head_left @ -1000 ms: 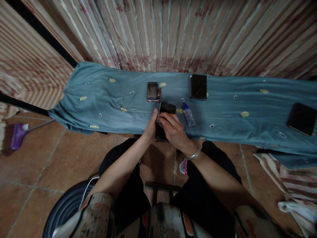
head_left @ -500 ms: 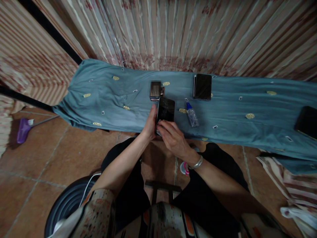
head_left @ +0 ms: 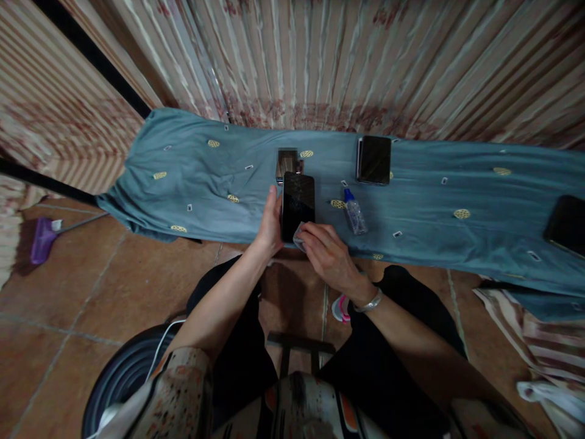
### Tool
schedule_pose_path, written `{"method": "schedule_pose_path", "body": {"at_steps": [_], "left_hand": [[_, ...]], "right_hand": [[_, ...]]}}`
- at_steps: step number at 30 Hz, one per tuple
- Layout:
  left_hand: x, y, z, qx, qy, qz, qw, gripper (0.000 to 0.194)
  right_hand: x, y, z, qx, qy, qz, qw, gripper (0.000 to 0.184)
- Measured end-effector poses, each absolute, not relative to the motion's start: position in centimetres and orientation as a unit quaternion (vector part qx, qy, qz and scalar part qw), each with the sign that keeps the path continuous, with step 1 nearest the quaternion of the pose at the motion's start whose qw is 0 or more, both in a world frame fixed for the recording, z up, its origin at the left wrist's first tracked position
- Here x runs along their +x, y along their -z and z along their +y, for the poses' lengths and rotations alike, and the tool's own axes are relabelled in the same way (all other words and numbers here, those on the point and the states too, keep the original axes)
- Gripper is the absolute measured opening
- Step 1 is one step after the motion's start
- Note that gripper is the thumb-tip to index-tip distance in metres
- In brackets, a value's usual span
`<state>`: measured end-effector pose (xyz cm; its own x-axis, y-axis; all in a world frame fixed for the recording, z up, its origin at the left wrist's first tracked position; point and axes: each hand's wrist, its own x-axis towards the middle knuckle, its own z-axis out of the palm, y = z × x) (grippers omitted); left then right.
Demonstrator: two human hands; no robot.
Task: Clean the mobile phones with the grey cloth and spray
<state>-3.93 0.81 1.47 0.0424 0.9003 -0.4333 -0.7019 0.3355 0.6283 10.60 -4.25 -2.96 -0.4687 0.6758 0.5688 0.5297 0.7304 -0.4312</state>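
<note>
A smartphone (head_left: 298, 201) with a dark screen is held upright by my left hand (head_left: 270, 227), which grips its left side with the thumb along the edge. My right hand (head_left: 326, 253) pinches a small greyish cloth (head_left: 299, 236) against the lower right part of the screen. Just right of the hands, a clear bottle (head_left: 355, 214) with a blue cap lies on the blue-green bedcloth (head_left: 256, 177). Behind the phone sits a small shiny object (head_left: 287, 166), partly blurred out and partly covered by the phone.
A dark-screened device (head_left: 375, 160) lies farther back to the right, and a black device (head_left: 567, 225) lies at the far right. Pleated curtains (head_left: 297, 61) rise behind the cloth. A purple broom head (head_left: 44, 239) stands on the tiled floor, and a dark round tub (head_left: 130, 372) is lower left.
The phone has moved slightly left and stands straighter. My right hand has shifted from the phone's lower left to its lower right, and more of the cloth shows.
</note>
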Motion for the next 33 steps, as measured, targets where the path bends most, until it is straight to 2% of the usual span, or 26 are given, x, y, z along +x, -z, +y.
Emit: {"method": "schedule_pose_path", "body": {"at_steps": [11, 20, 33], "left_hand": [[-3.3, -1.5, 0.1, 0.136, -0.524, 0.392, 0.744, 0.062], [-2.5, -1.7, -0.6, 0.098, -0.507, 0.368, 0.773, 0.054], [-2.1, -0.7, -1.2, 0.154, -0.484, 0.359, 0.783, 0.057]], "right_hand": [[11.8, 3.4, -2.1, -0.413, -0.079, -0.826, 0.375, 0.03], [12.7, 3.7, -0.1, -0.452, -0.065, -0.806, 0.375, 0.029], [14.5, 4.4, 3.1, -0.489, -0.039, -0.786, 0.377, 0.029]]}}
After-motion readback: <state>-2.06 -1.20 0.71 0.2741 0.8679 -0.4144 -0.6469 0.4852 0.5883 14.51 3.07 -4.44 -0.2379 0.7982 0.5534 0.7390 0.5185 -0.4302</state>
